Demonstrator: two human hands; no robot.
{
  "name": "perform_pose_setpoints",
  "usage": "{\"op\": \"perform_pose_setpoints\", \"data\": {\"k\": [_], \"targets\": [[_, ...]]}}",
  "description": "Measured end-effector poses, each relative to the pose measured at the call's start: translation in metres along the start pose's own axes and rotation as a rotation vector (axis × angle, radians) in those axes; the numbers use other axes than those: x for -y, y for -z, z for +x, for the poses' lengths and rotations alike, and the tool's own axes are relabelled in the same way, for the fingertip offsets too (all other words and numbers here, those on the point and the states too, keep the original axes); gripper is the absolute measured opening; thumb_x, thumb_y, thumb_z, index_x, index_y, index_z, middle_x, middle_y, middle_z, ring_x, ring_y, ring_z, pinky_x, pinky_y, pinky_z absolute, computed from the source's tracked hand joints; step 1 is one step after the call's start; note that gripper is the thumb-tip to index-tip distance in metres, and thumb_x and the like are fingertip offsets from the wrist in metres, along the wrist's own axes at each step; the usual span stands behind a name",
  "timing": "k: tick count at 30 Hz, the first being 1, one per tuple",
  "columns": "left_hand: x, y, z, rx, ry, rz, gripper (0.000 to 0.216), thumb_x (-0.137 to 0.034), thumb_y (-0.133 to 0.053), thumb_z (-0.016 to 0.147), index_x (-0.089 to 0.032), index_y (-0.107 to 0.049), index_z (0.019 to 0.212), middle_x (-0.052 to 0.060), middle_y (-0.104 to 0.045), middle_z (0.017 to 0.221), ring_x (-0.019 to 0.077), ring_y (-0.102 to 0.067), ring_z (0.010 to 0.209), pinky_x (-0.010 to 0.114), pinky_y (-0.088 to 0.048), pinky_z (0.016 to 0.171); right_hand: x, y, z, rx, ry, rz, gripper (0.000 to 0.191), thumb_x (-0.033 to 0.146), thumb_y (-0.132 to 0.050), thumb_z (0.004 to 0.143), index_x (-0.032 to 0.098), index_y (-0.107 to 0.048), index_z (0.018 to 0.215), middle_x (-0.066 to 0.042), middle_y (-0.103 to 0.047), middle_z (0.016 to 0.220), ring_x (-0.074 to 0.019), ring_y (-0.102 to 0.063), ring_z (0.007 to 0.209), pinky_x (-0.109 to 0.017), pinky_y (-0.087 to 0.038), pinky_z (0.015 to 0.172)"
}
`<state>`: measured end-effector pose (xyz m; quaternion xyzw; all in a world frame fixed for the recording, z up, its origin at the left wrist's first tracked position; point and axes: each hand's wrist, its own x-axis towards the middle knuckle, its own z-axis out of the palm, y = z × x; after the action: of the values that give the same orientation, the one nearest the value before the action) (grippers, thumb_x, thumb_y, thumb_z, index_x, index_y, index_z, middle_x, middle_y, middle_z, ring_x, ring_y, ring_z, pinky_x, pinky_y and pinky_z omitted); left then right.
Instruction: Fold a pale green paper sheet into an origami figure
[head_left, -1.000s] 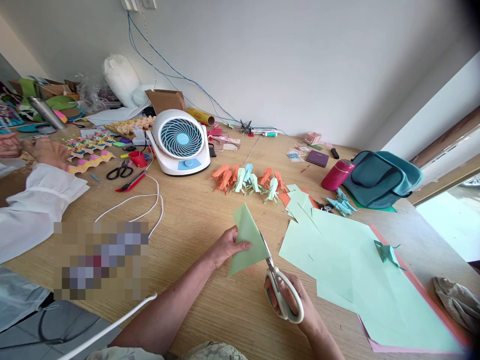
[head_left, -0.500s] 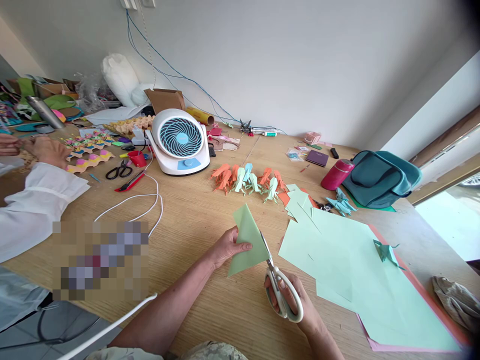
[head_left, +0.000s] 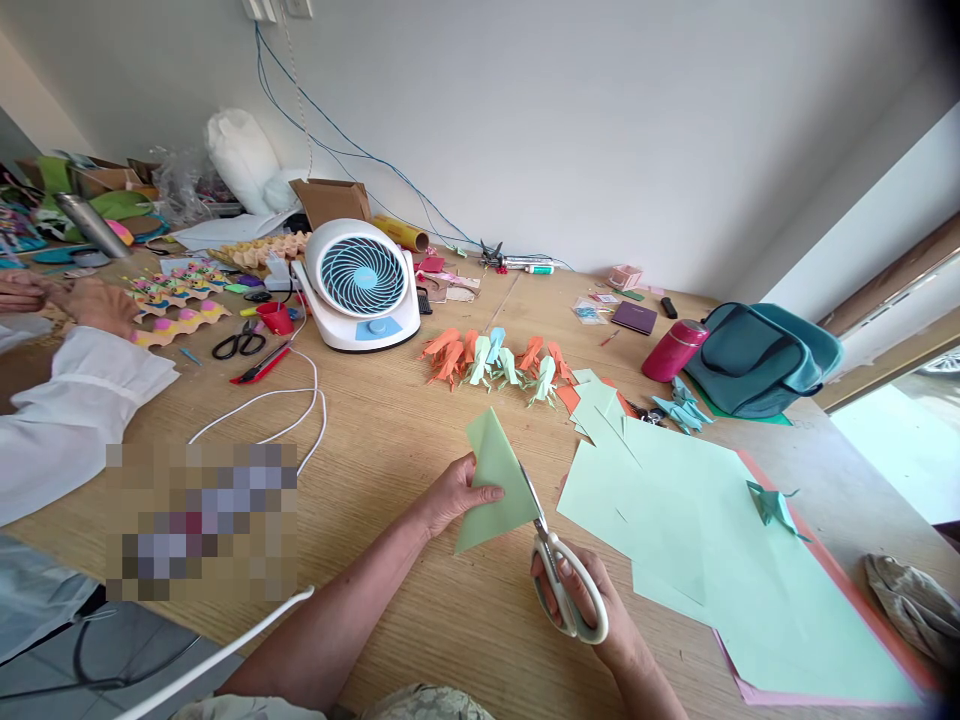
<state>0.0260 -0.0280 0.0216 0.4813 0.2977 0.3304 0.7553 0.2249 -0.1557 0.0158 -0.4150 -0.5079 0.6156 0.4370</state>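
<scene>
Between thumb and fingers, my left hand (head_left: pixel 457 497) grips a folded piece of light green paper (head_left: pixel 495 470), tilted above the table. My right hand (head_left: pixel 596 600) has its fingers through the handles of white scissors (head_left: pixel 564 590). The blades (head_left: pixel 531 490) lie along the paper's right-hand edge. To the right, large light green sheets (head_left: pixel 690 520) overlap over pink and orange ones, with smaller green pieces (head_left: pixel 600 405) at their upper left. Several folded paper figures (head_left: pixel 495 360) in orange, green and blue stand beyond my hands.
A white fan (head_left: pixel 360 285) stands at the back left, its cable curling across the table (head_left: pixel 390 430). A pink bottle (head_left: pixel 675 350) and teal bag (head_left: pixel 765 355) stand at the right. Another person's hands (head_left: pixel 90 300) work at the far left, near black-handled scissors (head_left: pixel 238 342).
Almost nothing differs. My right hand and the scissors have shifted very slightly, while the blades stay at the paper's edge.
</scene>
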Motion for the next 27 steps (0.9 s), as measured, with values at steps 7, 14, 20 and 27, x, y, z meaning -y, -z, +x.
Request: {"op": "perform_pose_setpoints", "data": {"k": [7,14,20,27], "targets": [[-0.0001,0.0005,-0.0002,0.003,0.012,-0.001,0.057,-0.036,-0.087,0.064,-0.013,-0.059,0.108,0.011,-0.072,0.103,0.0211,-0.066,0.091,0.031,-0.050,0.081,-0.0031,-0.0001,0.0007,-0.009,0.010,0.001,0.051,0.062,-0.049,0.090,0.013,-0.061,0.087,0.002,-0.051,0.052,-0.0080,-0.041,0.039,-0.021,-0.029,0.039],[0.0010,-0.0005,-0.0004,0.000,0.010,0.005,0.056,-0.035,-0.086,0.064,-0.013,-0.059,0.108,0.010,-0.072,0.101,0.0208,-0.067,0.090,0.030,-0.051,0.080,-0.0010,-0.0016,-0.0002,-0.023,-0.027,-0.002,0.053,0.065,-0.050,0.088,0.013,-0.061,0.087,0.002,-0.051,0.053,-0.0082,-0.041,0.040,-0.021,-0.031,0.040],[0.0034,-0.0013,-0.0003,0.006,0.011,0.008,0.055,-0.035,-0.086,0.065,-0.013,-0.059,0.108,0.009,-0.073,0.100,0.0206,-0.067,0.089,0.029,-0.051,0.079,-0.0006,-0.0021,-0.0008,-0.030,-0.028,-0.006,0.051,0.064,-0.050,0.089,0.014,-0.060,0.085,0.001,-0.052,0.054,-0.0089,-0.043,0.041,-0.022,-0.033,0.041],[0.0033,-0.0021,-0.0004,0.018,0.011,0.000,0.054,-0.033,-0.086,0.066,-0.013,-0.060,0.109,0.009,-0.072,0.102,0.0210,-0.067,0.091,0.029,-0.051,0.080,-0.0020,-0.0024,0.0011,-0.043,-0.013,-0.004,0.052,0.064,-0.051,0.089,0.013,-0.061,0.085,0.001,-0.051,0.053,-0.0086,-0.043,0.041,-0.021,-0.033,0.040]]}}
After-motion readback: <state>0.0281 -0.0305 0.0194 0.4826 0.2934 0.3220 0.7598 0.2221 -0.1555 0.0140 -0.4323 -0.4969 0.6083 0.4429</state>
